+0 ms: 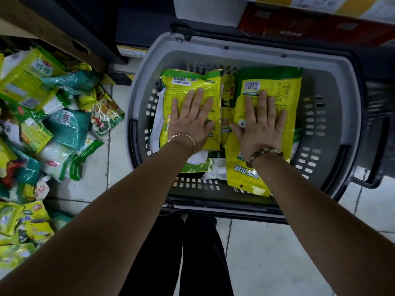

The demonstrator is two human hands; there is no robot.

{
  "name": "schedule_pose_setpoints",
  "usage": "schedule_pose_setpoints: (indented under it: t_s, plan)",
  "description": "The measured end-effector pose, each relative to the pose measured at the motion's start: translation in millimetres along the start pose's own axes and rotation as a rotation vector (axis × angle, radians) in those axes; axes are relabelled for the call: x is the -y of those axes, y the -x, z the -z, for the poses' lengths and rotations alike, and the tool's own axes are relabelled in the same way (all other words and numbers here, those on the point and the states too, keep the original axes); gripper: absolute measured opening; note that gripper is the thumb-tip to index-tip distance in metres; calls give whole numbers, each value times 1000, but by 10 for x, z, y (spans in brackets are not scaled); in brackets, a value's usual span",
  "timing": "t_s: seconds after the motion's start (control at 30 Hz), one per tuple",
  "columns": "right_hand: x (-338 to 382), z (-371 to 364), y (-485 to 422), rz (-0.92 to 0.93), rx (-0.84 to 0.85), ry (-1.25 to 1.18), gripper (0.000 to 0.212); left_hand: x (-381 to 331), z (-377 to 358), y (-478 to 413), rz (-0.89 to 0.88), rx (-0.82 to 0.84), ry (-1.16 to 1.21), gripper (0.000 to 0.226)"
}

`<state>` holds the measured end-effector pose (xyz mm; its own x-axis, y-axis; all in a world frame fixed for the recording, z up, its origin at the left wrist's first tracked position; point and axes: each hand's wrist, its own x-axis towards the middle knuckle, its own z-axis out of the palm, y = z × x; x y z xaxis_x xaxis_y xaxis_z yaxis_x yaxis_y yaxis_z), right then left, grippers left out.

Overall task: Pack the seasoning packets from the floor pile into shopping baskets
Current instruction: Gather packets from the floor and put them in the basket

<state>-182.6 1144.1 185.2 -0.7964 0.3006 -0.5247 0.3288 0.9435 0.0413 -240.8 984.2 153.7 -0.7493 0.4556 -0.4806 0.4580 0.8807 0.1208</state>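
A grey shopping basket (333, 86) stands on the tiled floor in front of me, holding several seasoning packets. My left hand (191, 119) lies flat with straight fingers on a yellow-green packet (188, 86) at the basket's left. My right hand (260, 122) presses flat on a larger yellow packet (248, 174) with a green top at the basket's right. Between them another yellow packet (227, 107) shows edge-on. White packets (219, 167) peek out underneath. A pile of yellow, green and white packets (42, 116) covers the floor at the left.
A cardboard box (64, 37) and dark shelving stand behind the pile. A red carton (310, 30) sits on a shelf beyond the basket. The basket's black handle (372, 182) hangs at its right side. My dark trouser legs (181, 253) are below the basket. Pale floor tiles (267, 253) lie around.
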Motion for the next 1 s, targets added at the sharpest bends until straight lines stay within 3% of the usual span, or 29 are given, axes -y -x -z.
schedule_pose_setpoints:
  t_s: [0.23,0.4,0.57,1.0]
  plan:
    - [-5,11,-27,29,6,2,74,-38,15,-52,3,10,-53,61]
    - [20,112,-26,43,45,28,74,-4,185,9,-6,64,105,63]
    - [112,278,132,91,-8,-109,62,43,398,393,131,-15,335,60]
    - [899,882,1014,404,41,-237,59,632,926,2062,551,-243,769,55]
